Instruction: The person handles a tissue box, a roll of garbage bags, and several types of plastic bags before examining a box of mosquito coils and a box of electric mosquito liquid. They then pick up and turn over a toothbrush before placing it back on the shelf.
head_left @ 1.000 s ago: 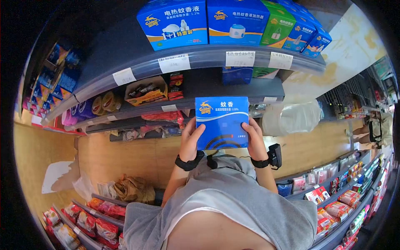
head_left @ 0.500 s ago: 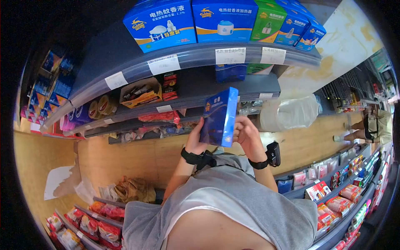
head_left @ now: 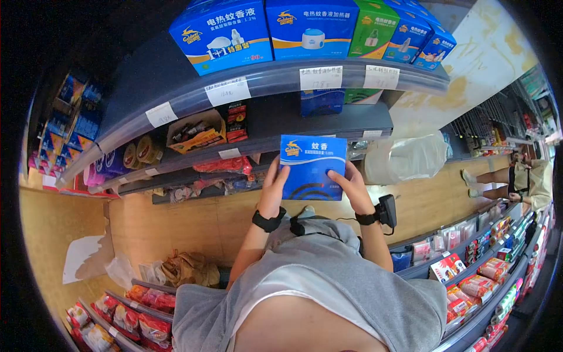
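Observation:
A flat blue box (head_left: 314, 167) with white lettering and a dark coil picture faces the camera, upright between both hands. My left hand (head_left: 273, 190) grips its left edge, the thumb on the front. On the right edge my right hand (head_left: 355, 189) holds it too, thumb on the front and fingers behind. Each wrist wears a black band, and a black device (head_left: 387, 214) sits beside the right one. Above the box, larger blue boxes (head_left: 220, 35) and a green box (head_left: 372, 29) stand on the top shelf (head_left: 275, 79).
An open carton (head_left: 196, 134) of small packets stands on the lower shelf. A translucent wrapped bundle (head_left: 404, 158) is right of the hands. Another person (head_left: 528, 179) stands at the far right. Racks of packaged goods (head_left: 460, 293) flank my body, and a brown bag (head_left: 190, 270) lies lower left.
The blue box has turned from its narrow side to its broad front. My right hand has moved from near its side to grip the right edge. The other person's legs have shifted left.

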